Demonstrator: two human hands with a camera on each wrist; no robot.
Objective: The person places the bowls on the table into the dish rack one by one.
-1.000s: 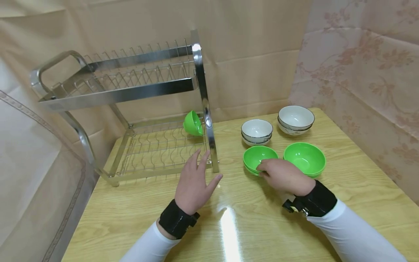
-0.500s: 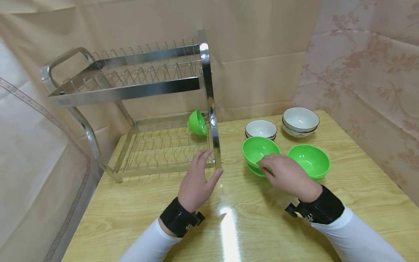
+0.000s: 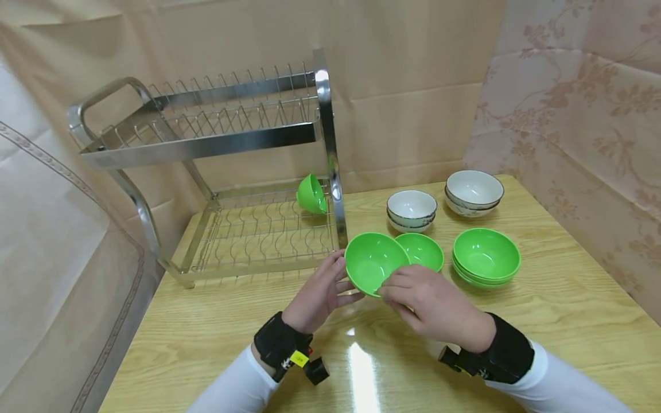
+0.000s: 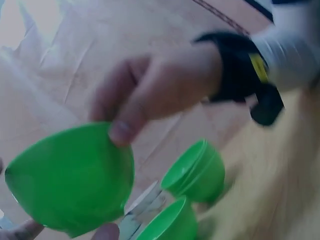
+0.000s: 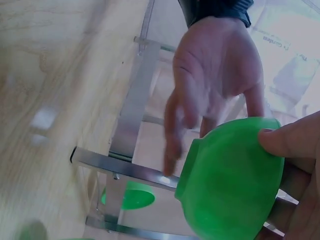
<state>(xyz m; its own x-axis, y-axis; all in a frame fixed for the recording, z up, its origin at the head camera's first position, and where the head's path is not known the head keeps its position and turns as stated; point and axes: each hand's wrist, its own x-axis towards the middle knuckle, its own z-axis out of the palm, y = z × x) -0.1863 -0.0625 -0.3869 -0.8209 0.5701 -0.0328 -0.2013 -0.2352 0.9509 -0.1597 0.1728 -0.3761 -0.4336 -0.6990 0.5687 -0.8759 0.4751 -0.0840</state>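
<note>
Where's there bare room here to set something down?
Bare: table in front of the rack, left of the left hand; table right of the rightmost green stack; the lower shelf left of its green bowl. Crowded: around the held bowl, with the right hand at its rim and white bowls close behind.

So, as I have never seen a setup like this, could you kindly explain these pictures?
There is no robot: a person works with two bare hands. One view comes from a camera worn on the head, looking forward and down; the other two come from cameras on the wrists. The right hand holds a green bowl by its edge. The left hand is open beside it; whether it touches is unclear. On the table stand two stacks of white bowls, a stack of green bowls and another green bowl, partly hidden. At left is a metal rack, with a tilted green bowl on its lower tier.
</note>
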